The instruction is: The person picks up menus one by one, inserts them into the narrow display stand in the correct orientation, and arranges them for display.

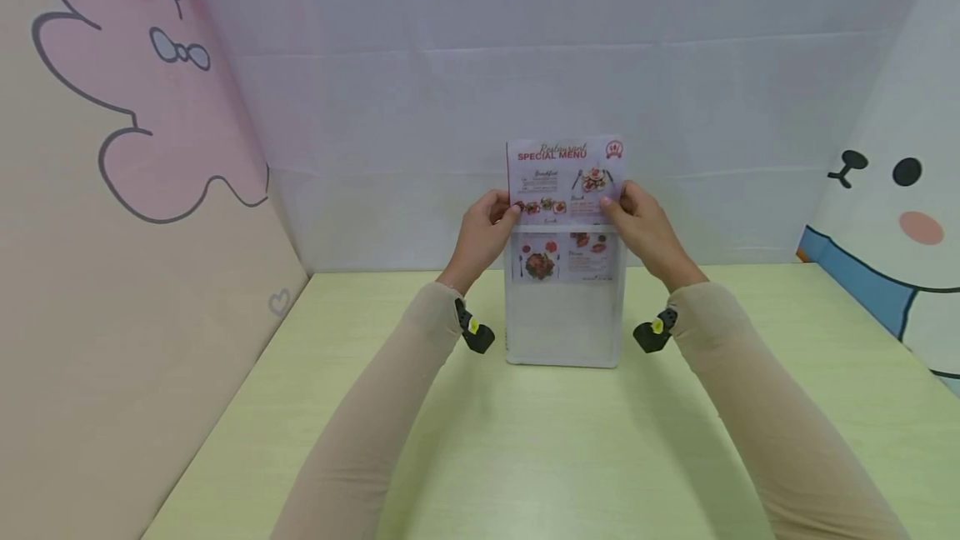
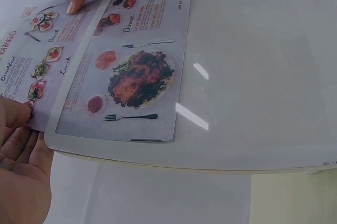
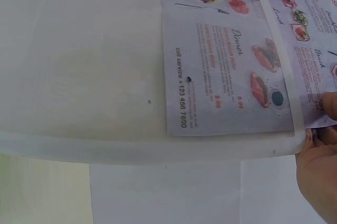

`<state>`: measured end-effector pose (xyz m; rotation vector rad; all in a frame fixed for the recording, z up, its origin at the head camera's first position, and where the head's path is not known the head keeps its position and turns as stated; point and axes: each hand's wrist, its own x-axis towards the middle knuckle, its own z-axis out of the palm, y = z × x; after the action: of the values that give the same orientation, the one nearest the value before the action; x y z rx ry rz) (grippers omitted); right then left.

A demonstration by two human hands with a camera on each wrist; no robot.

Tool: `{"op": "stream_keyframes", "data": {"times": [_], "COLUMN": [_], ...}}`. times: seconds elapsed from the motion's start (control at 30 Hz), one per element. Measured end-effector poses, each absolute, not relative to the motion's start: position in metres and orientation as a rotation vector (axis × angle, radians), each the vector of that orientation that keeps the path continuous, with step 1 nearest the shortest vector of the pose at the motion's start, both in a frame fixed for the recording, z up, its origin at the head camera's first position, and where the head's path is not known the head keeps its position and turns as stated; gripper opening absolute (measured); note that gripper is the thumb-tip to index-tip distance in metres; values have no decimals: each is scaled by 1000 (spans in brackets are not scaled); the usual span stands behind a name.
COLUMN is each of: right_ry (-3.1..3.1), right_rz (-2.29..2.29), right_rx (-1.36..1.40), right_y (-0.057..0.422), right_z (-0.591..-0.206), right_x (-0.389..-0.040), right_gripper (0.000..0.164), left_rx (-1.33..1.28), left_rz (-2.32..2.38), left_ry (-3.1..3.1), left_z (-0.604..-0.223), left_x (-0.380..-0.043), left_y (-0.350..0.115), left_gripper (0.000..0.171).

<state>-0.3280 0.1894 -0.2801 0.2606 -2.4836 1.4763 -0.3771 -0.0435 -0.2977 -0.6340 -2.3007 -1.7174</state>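
Observation:
A printed menu sheet [image 1: 551, 158] headed "Restaurant Special Menu" stands partly inside an upright white frame with a clear front [image 1: 564, 325]. Its lower half shows behind the clear panel, while the upper half sticks out above the top rim. My left hand [image 1: 483, 227] pinches the sheet's left edge between thumb and fingers, just over the rim. On the opposite edge my right hand [image 1: 647, 227] pinches it the same way, thumb in front. In the left wrist view, the sheet's bottom edge [image 2: 150, 141] lies partway down the frame, with bare panel below it.
The frame stands on a pale yellow-green table [image 1: 555, 457], near its back edge. Behind hangs a white cloth [image 1: 420, 107]. A panel with a pink bear drawing [image 1: 180, 140] rises at the left, one with a white bear [image 1: 885, 215] at the right.

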Motion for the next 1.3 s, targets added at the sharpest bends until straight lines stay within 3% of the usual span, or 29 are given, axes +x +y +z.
{"op": "stream_keyframes", "data": {"times": [0.5,1.3], "right_ry": [-2472,-2457], "right_rz": [1541,1546], "right_rx": [256,245], "right_y": [191,191], "right_z": [-280,-281], "right_x": [-328,-330], "right_gripper": [50,45], "left_rx": [-621,-611], "left_rz": [-1699,-1700], "left_ry": [-2309,-2313], "left_z": [-298,-297], "left_x": [-378,-377], "left_y": [-42,-41], "left_gripper": [17,18]}}
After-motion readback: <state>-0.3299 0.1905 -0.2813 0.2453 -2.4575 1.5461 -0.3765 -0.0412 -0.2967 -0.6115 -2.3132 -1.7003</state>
